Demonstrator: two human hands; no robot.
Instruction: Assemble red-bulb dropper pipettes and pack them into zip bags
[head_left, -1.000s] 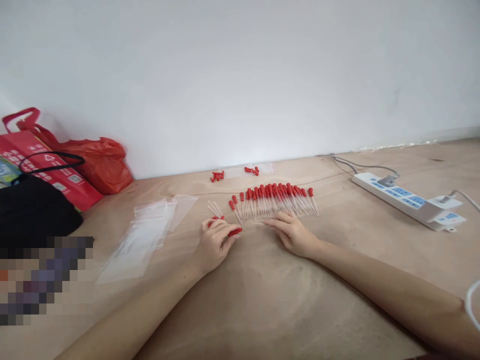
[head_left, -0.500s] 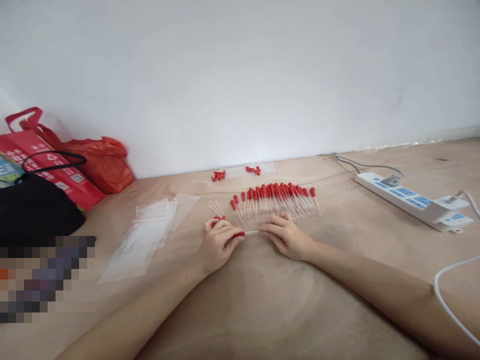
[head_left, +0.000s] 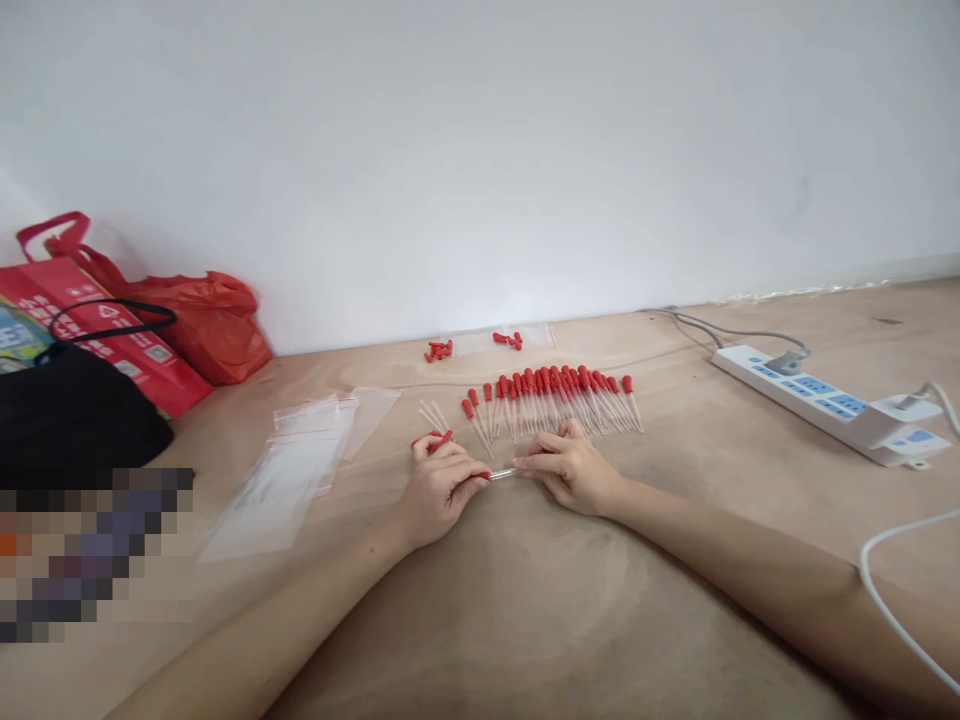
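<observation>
Between my two hands lies a thin clear tube (head_left: 502, 474) with a red rubber cap on its left end. My left hand (head_left: 444, 490) pinches the capped end between thumb and finger, and more red caps (head_left: 442, 440) show at its other fingers. The fingertips of my right hand (head_left: 574, 472) close on the tube's right end. Just beyond, a row of red-capped droppers (head_left: 559, 395) is fanned out on the brown surface. A few uncapped tubes (head_left: 433, 416) lie behind my left hand. Loose red caps (head_left: 438, 351) rest farther back by a clear bag.
Clear zip bags (head_left: 289, 480) lie to the left. Red bags (head_left: 202, 320) and a black cloth item (head_left: 82, 420) stand at the far left. A white power strip (head_left: 821, 400) with cables is on the right, before a pale wall (head_left: 480, 160).
The tube's capped end has dipped slightly, and it is now tilted between my hands. Both hands keep their hold; the whole view has shifted a little.
</observation>
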